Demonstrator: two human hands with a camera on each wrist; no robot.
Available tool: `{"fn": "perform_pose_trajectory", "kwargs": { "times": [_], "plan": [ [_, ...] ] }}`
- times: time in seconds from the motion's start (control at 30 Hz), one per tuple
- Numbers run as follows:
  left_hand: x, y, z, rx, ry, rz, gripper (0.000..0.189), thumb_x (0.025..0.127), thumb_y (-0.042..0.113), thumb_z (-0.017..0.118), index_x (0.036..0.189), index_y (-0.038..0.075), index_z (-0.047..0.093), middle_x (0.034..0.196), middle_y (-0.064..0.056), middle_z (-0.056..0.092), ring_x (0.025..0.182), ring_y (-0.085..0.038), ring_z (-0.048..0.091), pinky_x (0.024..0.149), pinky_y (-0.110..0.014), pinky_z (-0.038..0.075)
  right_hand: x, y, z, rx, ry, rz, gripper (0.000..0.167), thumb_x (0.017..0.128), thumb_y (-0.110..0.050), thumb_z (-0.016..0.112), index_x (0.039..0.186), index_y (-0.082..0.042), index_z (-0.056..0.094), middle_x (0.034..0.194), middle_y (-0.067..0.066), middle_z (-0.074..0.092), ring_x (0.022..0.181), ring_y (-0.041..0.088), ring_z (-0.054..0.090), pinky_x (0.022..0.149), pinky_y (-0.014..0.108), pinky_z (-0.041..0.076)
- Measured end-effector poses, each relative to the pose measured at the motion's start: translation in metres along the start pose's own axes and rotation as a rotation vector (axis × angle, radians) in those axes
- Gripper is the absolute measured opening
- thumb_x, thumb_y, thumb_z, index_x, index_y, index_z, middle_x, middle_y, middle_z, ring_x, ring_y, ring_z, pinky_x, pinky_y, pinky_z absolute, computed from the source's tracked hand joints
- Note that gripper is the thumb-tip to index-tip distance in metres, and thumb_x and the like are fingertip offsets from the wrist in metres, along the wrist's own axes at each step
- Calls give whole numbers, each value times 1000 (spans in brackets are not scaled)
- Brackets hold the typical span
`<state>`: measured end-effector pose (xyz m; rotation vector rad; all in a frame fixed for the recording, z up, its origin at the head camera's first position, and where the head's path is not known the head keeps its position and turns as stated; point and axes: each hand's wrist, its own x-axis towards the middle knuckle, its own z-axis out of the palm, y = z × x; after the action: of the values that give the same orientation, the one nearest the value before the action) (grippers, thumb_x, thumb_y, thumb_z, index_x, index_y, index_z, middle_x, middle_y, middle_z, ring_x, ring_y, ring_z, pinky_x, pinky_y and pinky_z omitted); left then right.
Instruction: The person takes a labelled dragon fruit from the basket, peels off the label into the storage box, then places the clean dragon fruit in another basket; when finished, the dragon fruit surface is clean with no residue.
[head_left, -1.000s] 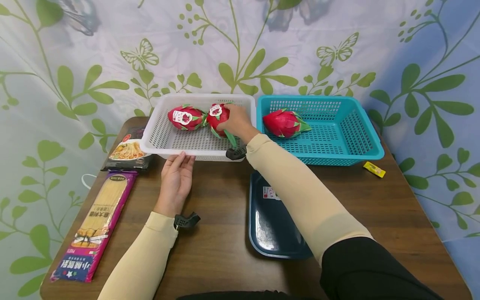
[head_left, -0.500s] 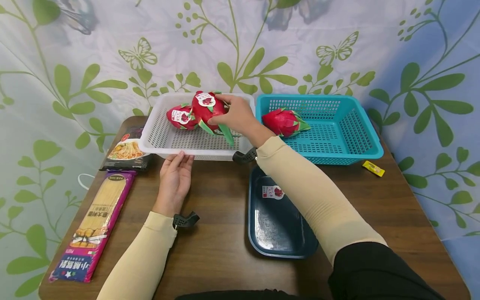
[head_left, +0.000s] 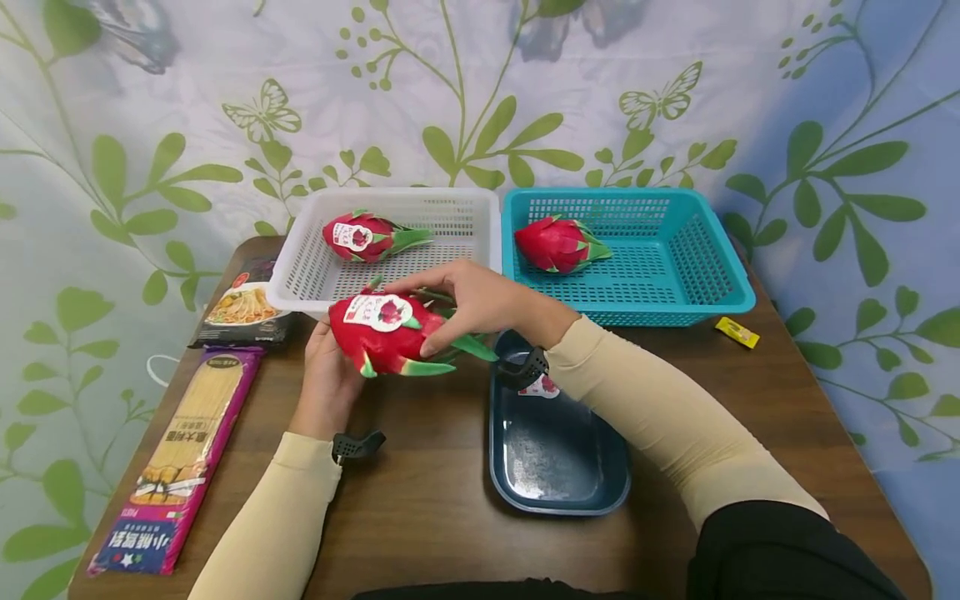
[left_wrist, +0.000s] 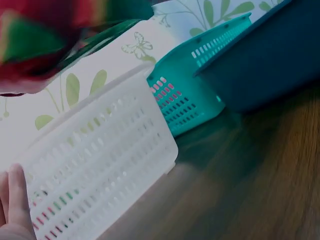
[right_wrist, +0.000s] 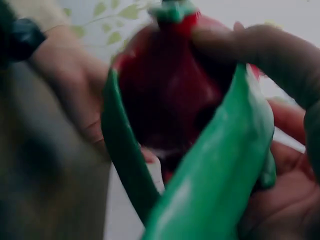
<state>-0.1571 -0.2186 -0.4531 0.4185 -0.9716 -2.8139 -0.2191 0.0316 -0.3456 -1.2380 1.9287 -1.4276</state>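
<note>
My right hand [head_left: 480,304] grips a red dragon fruit [head_left: 382,333] with green leaf tips and a white label, in front of the white basket [head_left: 292,283]. Close up in the right wrist view, the held dragon fruit [right_wrist: 170,95] has its long green leaves toward the camera. My left hand [head_left: 327,383] is below the fruit at the basket's front, its fingertips partly hidden by the fruit in the head view. Straight fingers [left_wrist: 19,195] show against the basket wall in the left wrist view. One dragon fruit [head_left: 363,236] lies in the white basket, another [head_left: 558,245] in the teal basket [head_left: 660,318].
A dark blue tray [head_left: 558,504] with a label [head_left: 540,387] inside stands before the baskets. On the left lie a black noodle packet [head_left: 240,312] and a long pasta pack [head_left: 180,458]. A small yellow packet [head_left: 737,332] lies at right.
My right hand has lifted the dragon fruit out of the white basket and brought it forward and left, over my left hand. The left hand has hardly moved.
</note>
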Motion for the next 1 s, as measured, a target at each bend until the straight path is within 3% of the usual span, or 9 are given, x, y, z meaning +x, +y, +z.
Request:
{"fn": "perform_pose_trajectory", "kwargs": {
  "times": [0.17,0.27,0.37,0.5,0.6,0.73,0.83,0.93,1.0],
  "plan": [
    [-2,11,-13,18,-28,-36,32,105,10,66,133,1,54,132,-16,61,121,-28,62,103,-38,51,7,18,16,-18,-212,20,79,79,-25,94,150,-12,61,140,-3,60,128,20,52,89,39,60],
    [-3,13,-19,-43,-88,-57,27,107,8,61,131,-2,53,124,-20,65,115,-32,66,106,-44,48,10,29,21,-35,-287,35,79,78,-26,94,149,-12,62,138,-3,62,126,20,53,90,38,59],
    [-6,13,-25,3,-179,-79,24,111,13,56,130,-1,53,124,-20,66,116,-34,65,108,-45,47,12,37,23,-46,-322,45,76,78,-25,94,147,-11,63,136,-3,62,125,20,53,92,40,58],
    [-14,7,-33,210,-360,-36,30,115,21,45,135,2,55,133,-17,64,126,-36,59,107,-43,49,13,44,24,-76,-344,58,75,79,-23,94,146,-13,64,139,-4,62,125,18,52,94,39,57],
    [-18,1,-37,338,-513,38,35,111,15,40,139,5,59,140,-17,62,129,-36,55,104,-41,51,13,48,23,-100,-343,57,76,80,-21,94,148,-13,62,141,-4,60,126,17,51,96,37,56],
    [-19,-1,-41,479,-662,86,44,100,9,63,144,7,60,149,-17,56,130,-31,53,101,-37,53,11,46,23,-198,-324,44,76,84,-18,92,151,-12,58,146,-1,57,128,16,51,97,33,55],
    [-21,0,-39,688,-687,92,68,88,6,83,150,8,55,155,-11,51,134,-31,48,100,-36,54,7,34,24,-360,-322,47,77,85,-20,91,153,-10,55,147,2,57,127,15,51,98,31,53],
    [-26,1,-35,909,-663,102,81,81,0,88,152,13,52,156,-6,49,135,-31,44,99,-37,54,-1,18,28,-487,-304,64,74,88,-25,90,151,-9,55,146,3,58,126,14,53,100,28,51],
    [-28,0,-33,998,-640,118,81,80,2,90,151,16,53,152,-4,52,133,-31,46,98,-37,55,-5,12,33,-506,-246,79,67,91,-27,86,148,-8,58,143,3,61,123,15,55,98,26,51]
  ]
}}
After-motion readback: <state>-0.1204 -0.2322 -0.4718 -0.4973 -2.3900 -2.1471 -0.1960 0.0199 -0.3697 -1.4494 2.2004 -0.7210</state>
